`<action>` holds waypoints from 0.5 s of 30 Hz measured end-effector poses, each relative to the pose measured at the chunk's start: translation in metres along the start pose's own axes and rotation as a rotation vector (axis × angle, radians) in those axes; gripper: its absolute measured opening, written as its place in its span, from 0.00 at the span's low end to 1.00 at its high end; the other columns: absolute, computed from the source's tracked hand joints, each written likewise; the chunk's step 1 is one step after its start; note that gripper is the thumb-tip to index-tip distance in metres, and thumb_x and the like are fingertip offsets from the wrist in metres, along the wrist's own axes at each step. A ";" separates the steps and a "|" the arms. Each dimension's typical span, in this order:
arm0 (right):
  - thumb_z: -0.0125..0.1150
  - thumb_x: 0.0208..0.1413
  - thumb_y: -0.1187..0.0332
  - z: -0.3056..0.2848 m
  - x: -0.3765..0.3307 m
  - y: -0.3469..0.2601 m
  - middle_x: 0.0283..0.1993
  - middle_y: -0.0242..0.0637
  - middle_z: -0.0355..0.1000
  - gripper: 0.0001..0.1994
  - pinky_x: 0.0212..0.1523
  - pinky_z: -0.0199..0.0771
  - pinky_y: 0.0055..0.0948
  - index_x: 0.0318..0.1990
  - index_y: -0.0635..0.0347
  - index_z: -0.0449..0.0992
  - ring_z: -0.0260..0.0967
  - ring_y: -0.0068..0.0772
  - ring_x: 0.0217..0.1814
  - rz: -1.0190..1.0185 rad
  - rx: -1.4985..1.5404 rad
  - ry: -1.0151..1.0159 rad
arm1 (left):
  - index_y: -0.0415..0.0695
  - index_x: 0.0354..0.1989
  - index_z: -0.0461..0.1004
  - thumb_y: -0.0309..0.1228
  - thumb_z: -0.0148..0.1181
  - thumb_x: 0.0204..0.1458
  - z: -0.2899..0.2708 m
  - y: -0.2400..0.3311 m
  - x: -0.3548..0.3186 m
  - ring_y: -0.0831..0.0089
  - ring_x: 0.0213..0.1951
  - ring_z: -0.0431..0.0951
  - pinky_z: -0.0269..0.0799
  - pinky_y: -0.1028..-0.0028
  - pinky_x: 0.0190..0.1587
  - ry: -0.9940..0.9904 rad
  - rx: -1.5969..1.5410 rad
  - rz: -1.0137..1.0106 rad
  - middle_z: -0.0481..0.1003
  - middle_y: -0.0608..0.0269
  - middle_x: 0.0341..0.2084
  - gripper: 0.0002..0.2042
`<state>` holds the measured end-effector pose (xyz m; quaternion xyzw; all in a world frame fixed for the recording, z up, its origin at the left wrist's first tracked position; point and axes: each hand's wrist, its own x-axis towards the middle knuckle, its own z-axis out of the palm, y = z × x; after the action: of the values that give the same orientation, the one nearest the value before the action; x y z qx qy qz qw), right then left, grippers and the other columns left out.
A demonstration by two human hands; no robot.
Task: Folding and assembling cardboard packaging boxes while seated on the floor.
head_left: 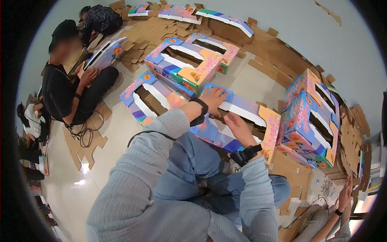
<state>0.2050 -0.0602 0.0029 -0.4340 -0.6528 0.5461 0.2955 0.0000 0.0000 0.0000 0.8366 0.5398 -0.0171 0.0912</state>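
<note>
Right in front of me, over my crossed legs, lies a colourful cardboard box with a long opening edged in white along its top. My left hand rests on the blue end of this box, palm down with its fingers spread. Beside the opening's near edge is my right hand, fingers stretched out and thumb apart, touching the box's top. Each wrist wears a black band. To the left, close against this box, stands a second box of the same pattern.
More patterned boxes stand beyond, with others stacked at my right. Flattened brown cardboard covers the floor along the wall. A seated person at left holds a box. Another person's arm shows at lower right.
</note>
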 end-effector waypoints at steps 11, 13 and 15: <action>0.55 0.60 0.50 -0.104 0.002 -0.131 0.53 0.54 0.71 0.28 0.57 0.67 0.36 0.56 0.69 0.68 0.69 0.50 0.56 -0.185 -0.769 -0.235 | 0.50 0.70 0.48 0.56 0.71 0.33 -0.004 0.002 0.026 0.52 0.69 0.50 0.46 0.31 0.60 -0.015 0.015 -0.070 0.52 0.54 0.68 0.55; 0.55 0.60 0.51 -0.113 -0.010 -0.167 0.54 0.53 0.71 0.27 0.57 0.67 0.35 0.56 0.68 0.69 0.70 0.48 0.55 -0.219 -0.746 -0.200 | 0.50 0.70 0.48 0.55 0.72 0.33 0.000 0.006 0.027 0.53 0.69 0.50 0.45 0.31 0.60 0.037 -0.016 -0.104 0.53 0.55 0.67 0.55; 0.54 0.61 0.53 -0.109 -0.018 -0.184 0.53 0.51 0.72 0.26 0.56 0.67 0.32 0.56 0.68 0.69 0.71 0.43 0.54 -0.302 -0.087 -0.192 | 0.49 0.70 0.49 0.54 0.72 0.32 0.002 0.008 0.030 0.53 0.69 0.50 0.45 0.31 0.60 0.014 -0.025 -0.104 0.54 0.55 0.66 0.55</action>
<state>0.2619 -0.0314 0.2073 -0.2894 -0.7586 0.5057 0.2917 0.0200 0.0234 -0.0043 0.8063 0.5835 -0.0095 0.0968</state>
